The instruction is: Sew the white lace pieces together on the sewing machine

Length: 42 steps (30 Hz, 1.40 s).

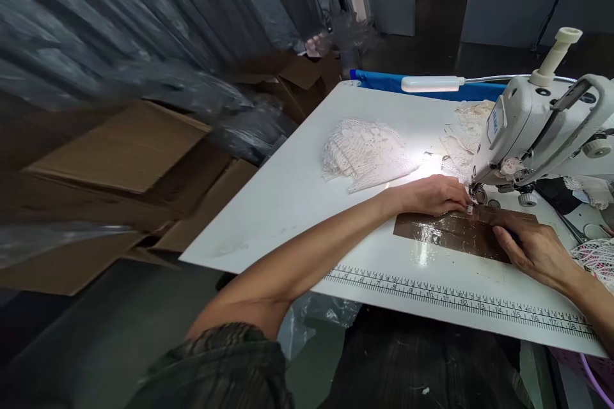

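A white sewing machine (515, 124) stands at the right of the white table (297, 204). My left hand (439, 195) is beside its needle, fingers pressed together at a small white piece (469, 209) whose details are too small to tell. My right hand (532, 246) rests over the right part of a shiny brown plate (441, 233), its thumb apart from the forward-reaching fingers; nothing shows in it. A pile of white lace pieces (367, 150) lies behind my left forearm. More lace (463, 140) lies left of the machine head.
A printed ruler (446, 297) runs along the table's front edge. Scissors (570, 228) and lace trim (597, 259) lie at the right. Open cardboard boxes (125, 147) and plastic sheeting stand at the left. A lamp (432, 84) hangs above the table's back.
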Each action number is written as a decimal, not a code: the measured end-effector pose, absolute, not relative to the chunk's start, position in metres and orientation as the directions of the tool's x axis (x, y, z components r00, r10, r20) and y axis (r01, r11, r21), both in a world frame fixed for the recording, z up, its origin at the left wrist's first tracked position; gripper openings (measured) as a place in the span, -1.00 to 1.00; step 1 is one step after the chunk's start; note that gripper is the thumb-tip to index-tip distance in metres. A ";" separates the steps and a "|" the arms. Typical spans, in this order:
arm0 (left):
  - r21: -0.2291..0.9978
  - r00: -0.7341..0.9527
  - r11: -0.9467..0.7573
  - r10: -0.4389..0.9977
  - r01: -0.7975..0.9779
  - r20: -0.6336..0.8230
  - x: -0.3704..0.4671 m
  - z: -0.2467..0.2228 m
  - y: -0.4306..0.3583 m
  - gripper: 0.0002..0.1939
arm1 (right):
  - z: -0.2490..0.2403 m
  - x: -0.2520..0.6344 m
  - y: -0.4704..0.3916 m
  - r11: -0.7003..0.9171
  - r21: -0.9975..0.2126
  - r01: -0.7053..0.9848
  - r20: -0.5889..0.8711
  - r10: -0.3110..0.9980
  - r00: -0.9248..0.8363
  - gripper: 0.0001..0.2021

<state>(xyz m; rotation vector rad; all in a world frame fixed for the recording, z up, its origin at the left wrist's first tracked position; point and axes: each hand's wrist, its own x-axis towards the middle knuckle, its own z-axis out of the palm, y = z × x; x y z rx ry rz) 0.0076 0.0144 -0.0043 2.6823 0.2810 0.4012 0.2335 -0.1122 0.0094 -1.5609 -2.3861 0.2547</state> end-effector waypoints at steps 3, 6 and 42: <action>0.398 0.917 -0.906 0.273 0.143 0.291 0.011 -0.010 0.013 -0.77 | 0.007 0.233 -0.105 0.442 -0.189 0.877 0.170 0.894 -0.414 -0.55; 0.470 0.882 -0.877 0.296 0.099 0.367 0.010 -0.014 0.013 -0.72 | 0.000 0.234 -0.098 0.410 -0.058 0.910 0.200 0.898 -0.392 -0.47; 0.924 0.730 -0.267 0.683 0.272 -0.018 0.016 -0.004 0.004 -0.68 | -0.009 0.209 -0.072 0.243 0.146 0.959 0.171 0.949 -0.266 -0.32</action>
